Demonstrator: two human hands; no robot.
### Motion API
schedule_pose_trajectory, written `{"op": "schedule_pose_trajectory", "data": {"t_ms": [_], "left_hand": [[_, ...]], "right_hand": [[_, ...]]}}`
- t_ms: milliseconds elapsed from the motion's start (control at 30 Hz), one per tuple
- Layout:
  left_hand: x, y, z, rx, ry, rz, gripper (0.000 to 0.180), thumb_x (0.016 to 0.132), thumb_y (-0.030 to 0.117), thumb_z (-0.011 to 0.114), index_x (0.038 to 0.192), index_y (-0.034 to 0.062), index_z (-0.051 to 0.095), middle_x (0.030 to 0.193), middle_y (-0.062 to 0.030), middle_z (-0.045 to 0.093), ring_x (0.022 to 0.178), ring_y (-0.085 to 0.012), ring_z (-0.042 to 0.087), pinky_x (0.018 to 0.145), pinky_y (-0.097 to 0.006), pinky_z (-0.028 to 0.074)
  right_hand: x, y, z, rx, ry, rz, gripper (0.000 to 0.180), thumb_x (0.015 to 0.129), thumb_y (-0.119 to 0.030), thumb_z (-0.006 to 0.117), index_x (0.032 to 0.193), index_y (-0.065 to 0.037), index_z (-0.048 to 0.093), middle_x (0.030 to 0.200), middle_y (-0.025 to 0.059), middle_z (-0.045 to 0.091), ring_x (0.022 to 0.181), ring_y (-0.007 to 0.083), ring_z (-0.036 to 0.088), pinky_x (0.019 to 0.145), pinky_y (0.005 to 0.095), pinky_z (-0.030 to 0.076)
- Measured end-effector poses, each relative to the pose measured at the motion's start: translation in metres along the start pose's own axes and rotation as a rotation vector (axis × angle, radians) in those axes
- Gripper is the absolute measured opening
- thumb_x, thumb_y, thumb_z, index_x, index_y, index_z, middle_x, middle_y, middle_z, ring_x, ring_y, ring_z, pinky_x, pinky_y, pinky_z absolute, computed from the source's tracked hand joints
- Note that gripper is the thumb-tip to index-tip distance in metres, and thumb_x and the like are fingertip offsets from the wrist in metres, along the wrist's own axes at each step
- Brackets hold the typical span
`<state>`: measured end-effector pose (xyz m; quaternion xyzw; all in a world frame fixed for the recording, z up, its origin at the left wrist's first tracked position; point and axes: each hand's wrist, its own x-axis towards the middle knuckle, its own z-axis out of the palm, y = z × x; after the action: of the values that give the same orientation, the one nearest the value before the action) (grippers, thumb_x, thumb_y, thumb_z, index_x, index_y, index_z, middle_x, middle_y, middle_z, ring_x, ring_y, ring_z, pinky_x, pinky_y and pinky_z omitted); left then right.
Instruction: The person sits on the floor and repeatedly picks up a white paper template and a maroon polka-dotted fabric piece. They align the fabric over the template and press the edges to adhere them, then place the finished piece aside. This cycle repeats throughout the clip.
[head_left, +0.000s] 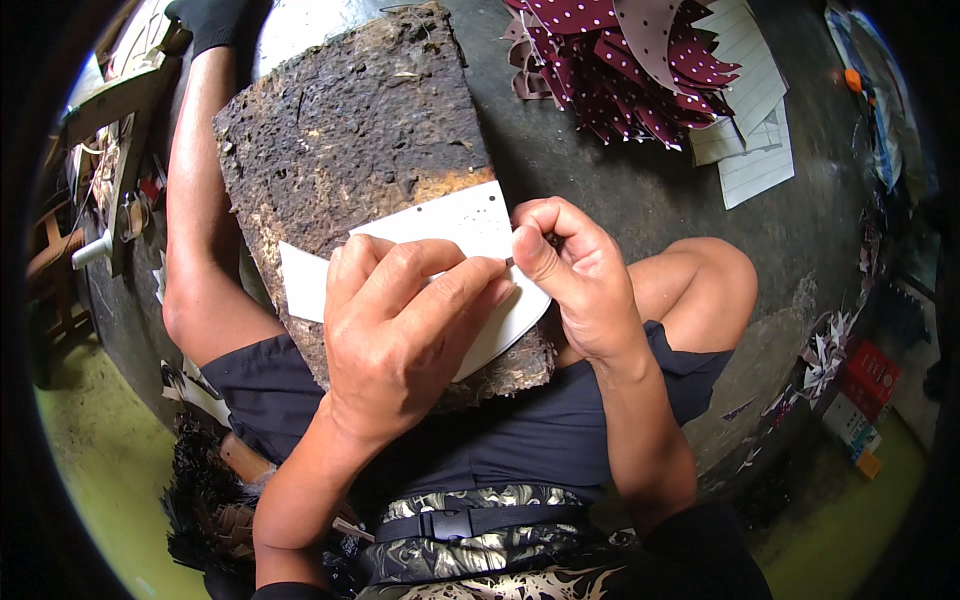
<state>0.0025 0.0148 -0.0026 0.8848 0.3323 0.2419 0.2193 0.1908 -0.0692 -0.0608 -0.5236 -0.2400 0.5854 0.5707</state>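
A flat white cut piece (430,222) with a curved lower edge and small dark holes near its top lies on a rough, dark, pitted board (350,120) across my lap. My left hand (390,320) bends over the piece, its index finger and thumb pressed together against it near the right side. At the piece's right edge, my right hand (580,275) is closed in a pinch, thumb against curled fingers. A tiny dark bit shows between the two hands' fingertips; its kind cannot be made out. A white corner (305,282) sticks out left of my left hand.
Dark red pieces with white dots (640,75) lie heaped on the dark floor at the upper right, beside lined paper sheets (757,165). Scraps (825,355) and a red packet (868,380) lie far right. A wooden frame (120,150) stands at the left.
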Motion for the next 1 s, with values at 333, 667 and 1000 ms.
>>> {"op": "schedule_pose_trajectory", "data": {"t_ms": [333, 667, 1000], "left_hand": [[0.001, 0.0, 0.001, -0.012, 0.012, 0.009, 0.029, 0.08, 0.016, 0.1, 0.106, 0.0153, 0.086, 0.097, 0.0025, 0.072, 0.085, -0.0218, 0.06, 0.08, -0.039, 0.047], [0.002, -0.004, -0.001, 0.039, -0.007, 0.035, 0.025, 0.083, 0.026, 0.098, 0.105, 0.0233, 0.086, 0.098, 0.0064, 0.07, 0.092, -0.0208, 0.063, 0.09, -0.041, 0.042], [0.006, -0.007, -0.005, 0.011, -0.052, 0.052, 0.027, 0.079, 0.025, 0.098, 0.102, 0.0223, 0.086, 0.098, 0.0057, 0.069, 0.1, -0.0224, 0.064, 0.098, -0.046, 0.042]], "right_hand": [[0.003, 0.009, -0.007, 0.027, 0.035, 0.074, 0.031, 0.114, -0.036, 0.079, 0.106, -0.008, 0.069, 0.098, -0.0078, 0.064, 0.093, 0.0009, 0.055, 0.082, 0.0209, 0.049], [0.01, 0.024, -0.018, -0.206, 0.141, 0.079, 0.04, 0.11, -0.043, 0.083, 0.099, -0.007, 0.069, 0.091, -0.0081, 0.061, 0.084, 0.0029, 0.05, 0.072, 0.025, 0.044], [0.014, 0.024, -0.019, -0.345, 0.188, 0.052, 0.031, 0.112, -0.036, 0.082, 0.103, -0.009, 0.07, 0.09, -0.0089, 0.063, 0.083, 0.0015, 0.053, 0.076, 0.0215, 0.045]]}}
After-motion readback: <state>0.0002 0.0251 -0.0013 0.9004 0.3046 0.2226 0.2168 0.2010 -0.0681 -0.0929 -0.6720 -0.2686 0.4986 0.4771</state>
